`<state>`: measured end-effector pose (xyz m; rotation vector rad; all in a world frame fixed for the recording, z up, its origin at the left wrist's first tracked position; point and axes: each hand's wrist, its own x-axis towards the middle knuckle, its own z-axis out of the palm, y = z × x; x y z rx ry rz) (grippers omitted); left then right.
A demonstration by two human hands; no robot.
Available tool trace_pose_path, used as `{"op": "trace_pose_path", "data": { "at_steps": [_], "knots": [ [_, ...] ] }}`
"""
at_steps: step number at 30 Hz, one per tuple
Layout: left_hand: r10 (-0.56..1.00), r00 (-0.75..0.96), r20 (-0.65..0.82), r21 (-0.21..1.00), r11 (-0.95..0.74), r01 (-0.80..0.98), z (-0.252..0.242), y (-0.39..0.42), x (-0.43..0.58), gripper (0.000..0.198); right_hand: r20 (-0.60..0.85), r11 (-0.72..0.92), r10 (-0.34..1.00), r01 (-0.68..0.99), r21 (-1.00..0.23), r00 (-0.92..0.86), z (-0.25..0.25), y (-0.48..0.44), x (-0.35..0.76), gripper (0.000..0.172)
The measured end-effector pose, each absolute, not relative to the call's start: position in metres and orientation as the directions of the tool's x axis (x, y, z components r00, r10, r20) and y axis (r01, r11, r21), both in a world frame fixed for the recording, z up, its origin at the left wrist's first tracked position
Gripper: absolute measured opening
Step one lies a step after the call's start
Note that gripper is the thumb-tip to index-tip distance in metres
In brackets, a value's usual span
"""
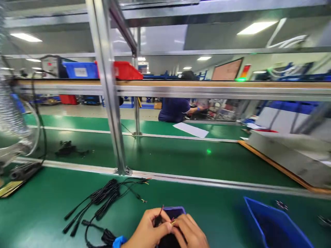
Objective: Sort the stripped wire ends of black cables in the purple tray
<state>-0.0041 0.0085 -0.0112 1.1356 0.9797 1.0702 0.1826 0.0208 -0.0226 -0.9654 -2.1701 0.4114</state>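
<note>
Close together at the bottom middle of the view are my two hands. My left hand [151, 229] is closed with thumb and finger pinching a black cable [157, 220] whose thin coloured wires stick out. Fingers of my right hand [191, 233] are pinched at the bared wires [173, 223], right beside my left thumb. Behind the hands shows a small purple tray or box [176, 211], mostly covered by them. To the left lie several bundled black cables [103, 196] with loose wire ends. A blue band [119, 241] is around my left wrist.
A blue bin [274, 224] stands at the right on the green bench [214, 213]. A metal post [110, 89] rises behind the cables. At left are a handheld tool [26, 171] and a silver hose [11, 106]. Across the benches, a person [173, 109] works.
</note>
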Motion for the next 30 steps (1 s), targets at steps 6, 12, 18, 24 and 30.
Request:
{"op": "trace_pose_path", "data": {
  "at_steps": [6,12,18,24,30],
  "knots": [
    [0.963,0.262,-0.054,0.994,0.078,-0.081,-0.021,0.008,-0.004,0.050,0.472,0.575,0.816,0.387,-0.721,-0.333,-0.005,0.008,0.175,0.027],
    [0.973,0.227,-0.042,0.996,0.059,-0.068,-0.018,0.007,-0.002,0.051,0.442,0.476,0.880,0.312,-0.822,-0.177,0.002,0.006,0.180,0.030],
    [0.976,0.219,-0.006,0.997,0.022,-0.070,-0.020,0.007,-0.001,0.049,0.509,0.527,0.849,0.295,-0.797,-0.140,0.010,0.004,0.178,0.031],
    [0.980,0.198,-0.001,0.997,0.017,-0.077,-0.016,0.007,0.001,0.049,0.563,0.589,0.806,0.333,-0.736,-0.181,0.012,0.004,0.182,0.025],
    [0.985,0.170,0.022,0.996,-0.008,-0.083,-0.016,0.006,0.002,0.051,0.567,0.615,0.788,0.360,-0.701,-0.240,0.012,0.006,0.187,0.018]
  ]
}}
